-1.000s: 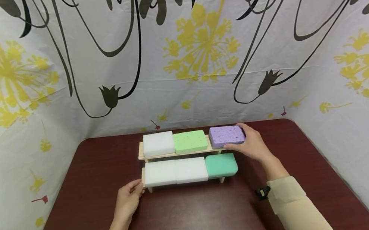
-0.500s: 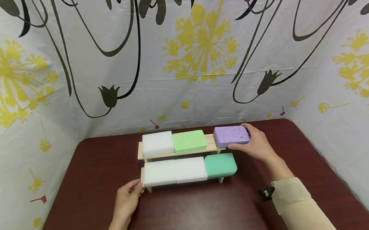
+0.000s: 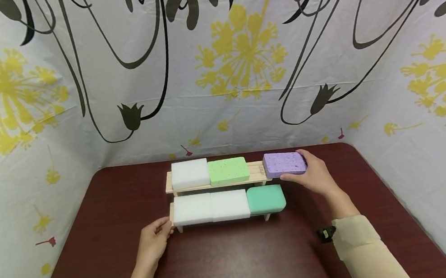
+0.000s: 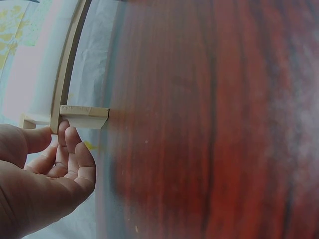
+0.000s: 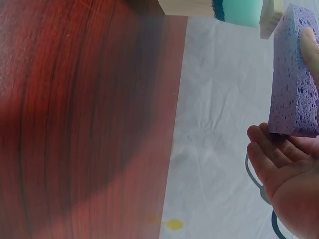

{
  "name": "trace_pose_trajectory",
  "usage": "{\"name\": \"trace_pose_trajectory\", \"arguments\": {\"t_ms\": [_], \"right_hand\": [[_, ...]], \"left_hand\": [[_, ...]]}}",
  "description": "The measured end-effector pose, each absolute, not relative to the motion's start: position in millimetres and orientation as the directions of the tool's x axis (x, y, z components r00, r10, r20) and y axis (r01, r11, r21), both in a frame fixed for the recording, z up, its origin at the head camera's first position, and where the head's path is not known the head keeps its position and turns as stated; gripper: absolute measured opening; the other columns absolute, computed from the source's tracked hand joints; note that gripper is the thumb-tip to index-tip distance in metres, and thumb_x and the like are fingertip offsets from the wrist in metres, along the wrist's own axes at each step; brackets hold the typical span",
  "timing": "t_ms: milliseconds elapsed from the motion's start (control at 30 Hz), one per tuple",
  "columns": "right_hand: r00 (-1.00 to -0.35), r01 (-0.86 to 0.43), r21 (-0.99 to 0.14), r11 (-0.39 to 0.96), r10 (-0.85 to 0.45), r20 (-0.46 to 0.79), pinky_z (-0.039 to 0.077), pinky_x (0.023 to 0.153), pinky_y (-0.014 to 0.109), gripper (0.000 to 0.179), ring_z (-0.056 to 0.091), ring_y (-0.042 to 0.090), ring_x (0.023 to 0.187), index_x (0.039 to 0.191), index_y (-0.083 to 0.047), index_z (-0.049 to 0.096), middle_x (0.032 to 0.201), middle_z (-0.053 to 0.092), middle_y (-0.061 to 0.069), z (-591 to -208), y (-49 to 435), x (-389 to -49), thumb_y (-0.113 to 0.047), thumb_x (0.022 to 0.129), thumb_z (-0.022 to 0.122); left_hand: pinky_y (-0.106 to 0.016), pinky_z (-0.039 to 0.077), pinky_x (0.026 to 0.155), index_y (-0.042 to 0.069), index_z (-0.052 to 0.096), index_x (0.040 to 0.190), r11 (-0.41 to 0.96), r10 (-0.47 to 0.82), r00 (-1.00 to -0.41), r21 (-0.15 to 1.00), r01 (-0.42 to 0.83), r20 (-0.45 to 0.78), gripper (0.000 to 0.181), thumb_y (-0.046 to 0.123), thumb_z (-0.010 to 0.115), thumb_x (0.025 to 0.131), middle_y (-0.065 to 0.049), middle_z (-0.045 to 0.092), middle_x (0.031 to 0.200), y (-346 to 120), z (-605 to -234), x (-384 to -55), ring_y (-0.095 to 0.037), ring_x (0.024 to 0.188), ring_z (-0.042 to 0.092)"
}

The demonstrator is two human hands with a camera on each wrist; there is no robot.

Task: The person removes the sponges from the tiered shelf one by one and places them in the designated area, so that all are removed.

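Purple porous rectangular sponge (image 3: 284, 164): sitting between 2 and 3 o'clock from the middle of the two shelves, 12 being the far side, and jutting out past the right end of the pale wooden back shelf (image 3: 256, 170); whether it is resting on the wood or floating just above, we cannot tell!
Right hand (image 3: 317, 175): out at 3 o'clock and grasping that purple sponge by its right end, thumb on the near edge, fingers reaching round the far one.
Left hand (image 3: 154, 245): down at 8 o'clock, pinching the left end of the pale wooden front shelf (image 3: 171, 210) between thumb and fingertips.
Back row: a white rectangular block (image 3: 190, 174) is holding 10 o'clock, touching a lime-green speckled sponge (image 3: 228, 171) at 12, with bare wood showing between lime and purple.
Front row: a left white block (image 3: 192, 209) and a middle white block (image 3: 230, 205) are sitting flush, and a teal round-cornered block (image 3: 266, 199) is butting up between 3 and 4.
Sleeve: cream cloth (image 3: 364, 242) is covering the right forearm at 4 o'clock.
Table: glossy dark-red wood-grain top (image 3: 227, 261) is carrying it all.
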State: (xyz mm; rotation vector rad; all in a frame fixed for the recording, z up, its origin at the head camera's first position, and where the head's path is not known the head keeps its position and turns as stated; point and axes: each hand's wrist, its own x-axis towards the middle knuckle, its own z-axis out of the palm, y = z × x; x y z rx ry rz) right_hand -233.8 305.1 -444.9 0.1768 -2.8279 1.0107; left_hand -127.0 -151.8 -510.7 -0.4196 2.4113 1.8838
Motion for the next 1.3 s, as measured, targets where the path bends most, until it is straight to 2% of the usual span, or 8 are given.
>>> {"name": "trace_pose_trajectory", "arguments": {"t_ms": [333,1300], "right_hand": [[-0.984,-0.151,-0.604,0.782,-0.063,0.164,0.045,0.097,0.056,0.102,0.053,0.039,0.117,0.148,0.005,0.039,0.136,0.053,0.027,-448,316,-233,-0.046,0.075,0.090],[-0.987,-0.126,-0.589,0.799,-0.043,0.153,0.045,0.095,0.057,0.099,0.054,0.042,0.114,0.145,0.008,0.040,0.132,0.054,0.031,-465,333,-235,-0.042,0.075,0.090]], "left_hand": [[-0.025,0.057,0.082,-0.008,0.060,0.132,0.222,-0.188,-0.959,0.942,-0.251,-0.212,0.033,0.010,0.056,0.105,-0.020,0.070,0.112,-152,-512,-127,-0.026,0.101,0.066],[-0.025,0.056,0.083,-0.009,0.060,0.133,0.220,-0.186,-0.960,0.943,-0.250,-0.211,0.034,0.010,0.056,0.104,-0.021,0.070,0.113,-152,-511,-127,-0.026,0.101,0.066]]}}
